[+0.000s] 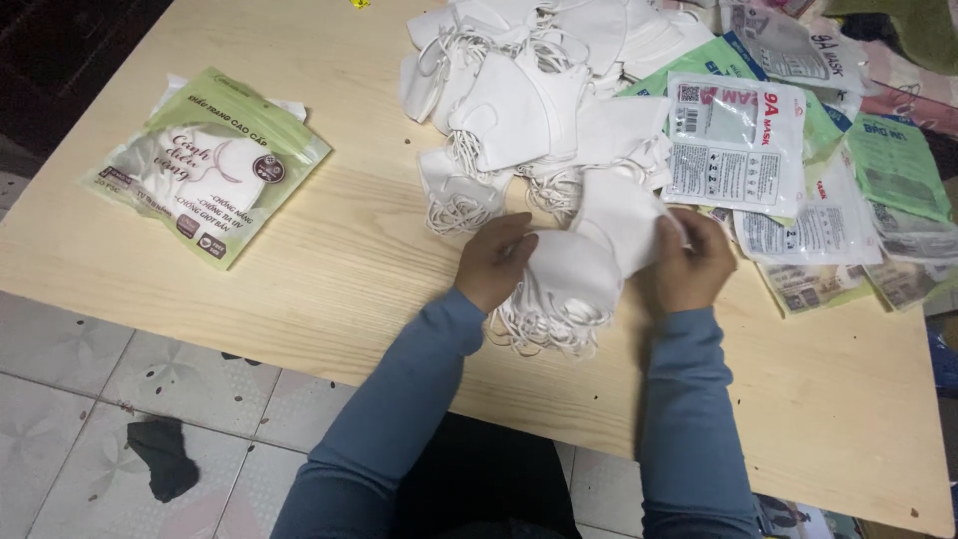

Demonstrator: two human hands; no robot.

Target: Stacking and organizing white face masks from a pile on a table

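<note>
Near the table's (pixel 329 269) front edge, at mid-width: small stack of white face masks (pixel 569 284), ear loops trailing, grasped by left hand (pixel 494 262) and right hand (pixel 691 265) from either side. Behind, toward far edge: loose mask pile (pixel 519 100). Far right corner: printed packets (pixel 738 140). Left end: filled green packet (pixel 210 165).

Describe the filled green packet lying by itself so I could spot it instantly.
Start at the pale wooden table and look to its left end, far from both hands. There lies a green packet with white masks inside. Unlike the empty wrappers heaped at the right, it sits alone and looks full.
</note>
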